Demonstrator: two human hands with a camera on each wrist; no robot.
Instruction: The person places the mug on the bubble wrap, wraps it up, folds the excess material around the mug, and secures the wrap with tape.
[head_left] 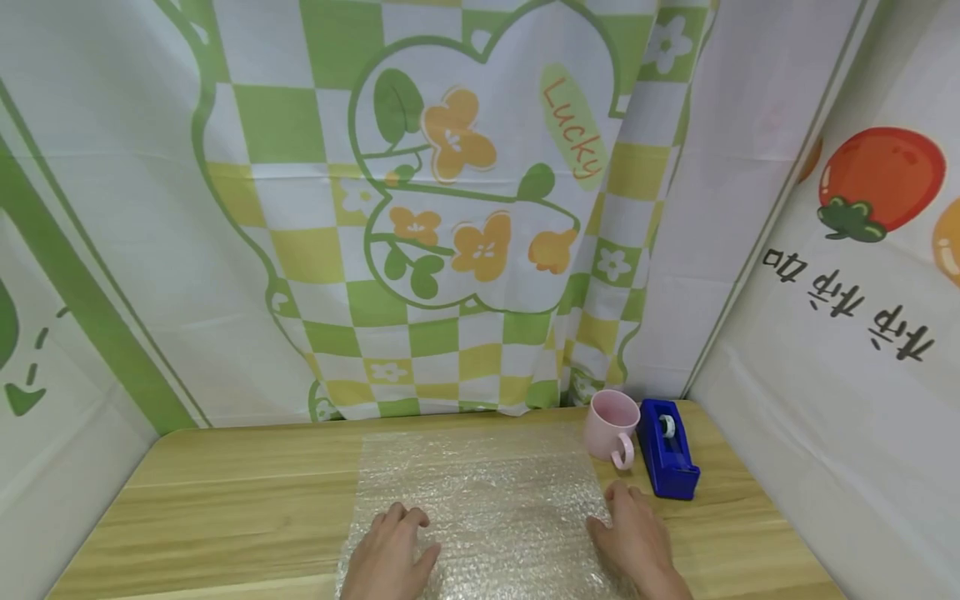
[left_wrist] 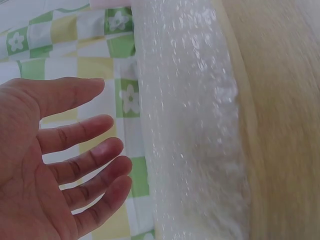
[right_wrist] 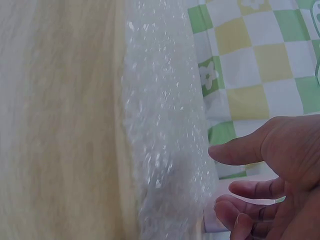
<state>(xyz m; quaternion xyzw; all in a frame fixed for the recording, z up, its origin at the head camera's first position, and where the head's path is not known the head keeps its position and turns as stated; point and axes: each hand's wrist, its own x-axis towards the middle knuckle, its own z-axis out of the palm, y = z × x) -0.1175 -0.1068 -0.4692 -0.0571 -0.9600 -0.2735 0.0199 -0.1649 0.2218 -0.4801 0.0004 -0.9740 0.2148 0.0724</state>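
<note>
A clear sheet of bubble wrap (head_left: 495,479) lies flat on the wooden table. Over its left part is my left hand (head_left: 390,554), with nothing in it; the left wrist view shows that hand (left_wrist: 75,165) with fingers spread and only slightly bent. My right hand (head_left: 637,533) is at the sheet's right edge, also holding nothing. In the right wrist view its fingers (right_wrist: 250,190) are loosely bent, beside the bubble wrap (right_wrist: 160,115). Beyond the right hand stands an upright pink mug (head_left: 603,429), its handle toward me.
Right of the mug sits a blue tape dispenser (head_left: 669,458) with a roll in it. The wooden table (head_left: 232,500) extends to both sides. A checked green and yellow curtain (head_left: 435,342) hangs along the back edge, with white printed cloth (head_left: 817,400) at the sides.
</note>
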